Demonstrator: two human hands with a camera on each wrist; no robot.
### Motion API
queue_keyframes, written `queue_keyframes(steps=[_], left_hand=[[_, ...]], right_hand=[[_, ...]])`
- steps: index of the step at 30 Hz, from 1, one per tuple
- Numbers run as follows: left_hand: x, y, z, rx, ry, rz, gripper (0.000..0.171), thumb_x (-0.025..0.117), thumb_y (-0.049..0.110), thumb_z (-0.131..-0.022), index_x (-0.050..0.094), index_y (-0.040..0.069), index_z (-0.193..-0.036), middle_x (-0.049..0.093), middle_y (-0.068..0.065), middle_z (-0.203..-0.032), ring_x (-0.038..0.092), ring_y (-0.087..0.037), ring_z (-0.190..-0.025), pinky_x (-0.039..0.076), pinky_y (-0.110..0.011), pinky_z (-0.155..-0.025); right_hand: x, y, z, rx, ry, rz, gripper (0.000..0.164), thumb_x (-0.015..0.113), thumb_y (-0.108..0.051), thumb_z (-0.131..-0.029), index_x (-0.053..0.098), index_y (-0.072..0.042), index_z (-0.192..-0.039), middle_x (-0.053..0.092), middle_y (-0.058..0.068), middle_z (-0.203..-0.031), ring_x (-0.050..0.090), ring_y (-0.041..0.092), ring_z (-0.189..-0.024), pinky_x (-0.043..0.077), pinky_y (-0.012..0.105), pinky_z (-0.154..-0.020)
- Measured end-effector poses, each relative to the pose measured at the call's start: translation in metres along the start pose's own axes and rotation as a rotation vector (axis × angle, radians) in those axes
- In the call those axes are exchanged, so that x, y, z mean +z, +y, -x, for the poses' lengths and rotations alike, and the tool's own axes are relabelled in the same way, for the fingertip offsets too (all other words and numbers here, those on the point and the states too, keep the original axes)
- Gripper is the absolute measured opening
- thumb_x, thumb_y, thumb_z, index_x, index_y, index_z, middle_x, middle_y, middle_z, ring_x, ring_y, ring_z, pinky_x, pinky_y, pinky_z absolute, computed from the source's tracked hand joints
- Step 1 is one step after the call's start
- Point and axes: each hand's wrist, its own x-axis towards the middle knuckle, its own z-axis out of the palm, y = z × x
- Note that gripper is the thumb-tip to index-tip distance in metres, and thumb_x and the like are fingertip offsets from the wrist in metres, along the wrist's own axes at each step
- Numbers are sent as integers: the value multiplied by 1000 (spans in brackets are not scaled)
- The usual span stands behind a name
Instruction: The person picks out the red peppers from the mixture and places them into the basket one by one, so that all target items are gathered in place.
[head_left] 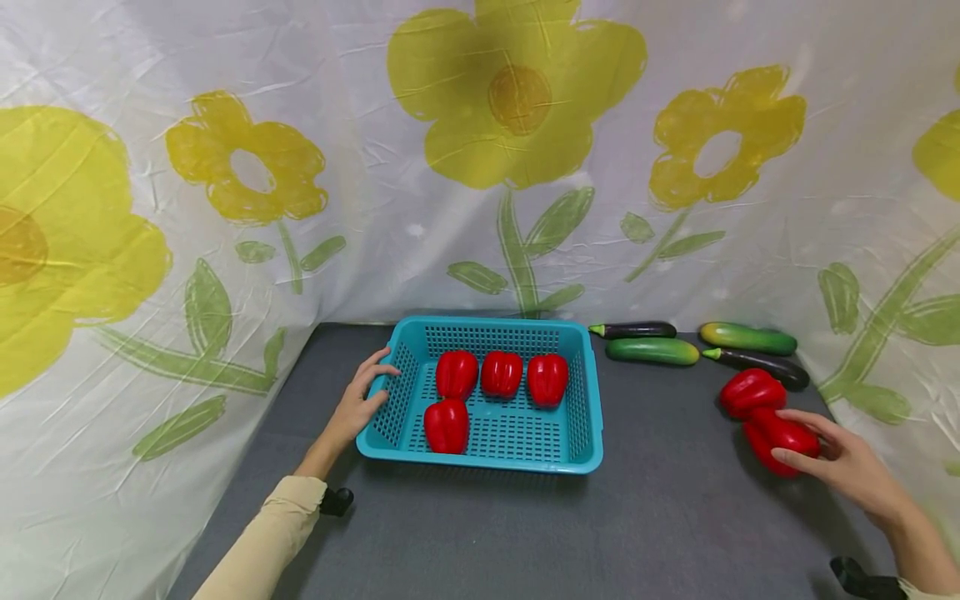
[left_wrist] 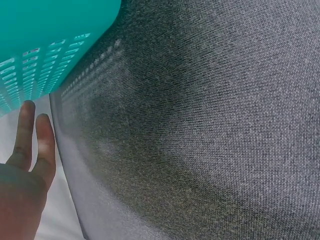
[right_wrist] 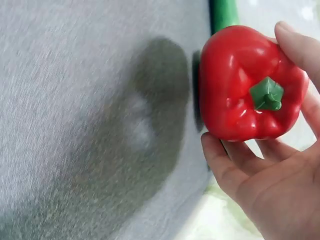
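At the right, my right hand [head_left: 855, 462] grips a red bell pepper [head_left: 780, 442], thumb on one side and fingers on the other. In the right wrist view the pepper [right_wrist: 240, 90] shows its green stem, and fingers curve round its edges. A second red bell pepper [head_left: 752, 393] sits against it, just behind. My left hand [head_left: 360, 408] is at the left rim of a blue plastic basket [head_left: 480, 465], its fingers spread and relaxed. Two of those fingers look straight beside the basket wall [left_wrist: 55, 55] in the left wrist view. Several red bell peppers [head_left: 502, 374] lie inside the basket.
Behind and right of the basket lie a dark eggplant [head_left: 637, 330] and a green cucumber [head_left: 652, 351]. Another cucumber [head_left: 748, 337] and eggplant [head_left: 761, 365] lie farther right. A flowered curtain [head_left: 420, 250] hangs along the back of the grey table [head_left: 480, 533].
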Motion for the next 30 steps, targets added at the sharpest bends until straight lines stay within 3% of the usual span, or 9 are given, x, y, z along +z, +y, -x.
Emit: queue_keyframes(steps=[7, 11, 15, 23, 30], left_hand=[[0, 23, -1, 4, -8, 5, 32, 48, -20, -89, 59, -14, -118, 29, -30, -156, 20, -53, -142, 21, -67, -102], [-1, 39, -1, 15, -16, 15, 30, 49, -19, -88, 58, -16, -116, 30, -33, -153, 21, -57, -140, 23, -66, -100], [-1, 46, -1, 18, -20, 0, 29, 49, -19, -88, 57, -17, -116, 30, -34, -153, 22, -58, -139, 25, -64, -99], [-1, 47, -2, 23, -23, 10, 30, 47, -23, -87, 57, -18, -115, 28, -38, -152, 20, -59, -140, 24, -65, -98], [-1, 48, -1, 20, -24, 11, 30, 47, -23, -87, 57, -18, -115, 28, -37, -153, 20, -60, -139, 23, -66, -98]], right_hand=[[3, -16, 0, 18, -15, -90, 65, 76, -21, -93, 44, -6, -148, 48, 7, -129, 56, 4, -96, 57, 36, -70], [4, -25, 1, 3, -46, -207, 62, 74, -13, -93, 44, -9, -147, 48, 1, -127, 62, 7, -94, 58, 44, -70], [6, -30, 0, -52, -91, -292, 58, 71, -1, -94, 45, -6, -146, 51, -6, -126, 67, 14, -93, 58, 48, -69], [14, -36, -3, -102, -92, -237, 57, 72, -2, -93, 50, -5, -146, 55, -8, -126, 62, 11, -100, 58, 38, -72], [19, -38, -7, -138, -101, -238, 70, 75, 0, -89, 43, -8, -151, 47, -2, -137, 58, 6, -109, 56, 32, -78]])
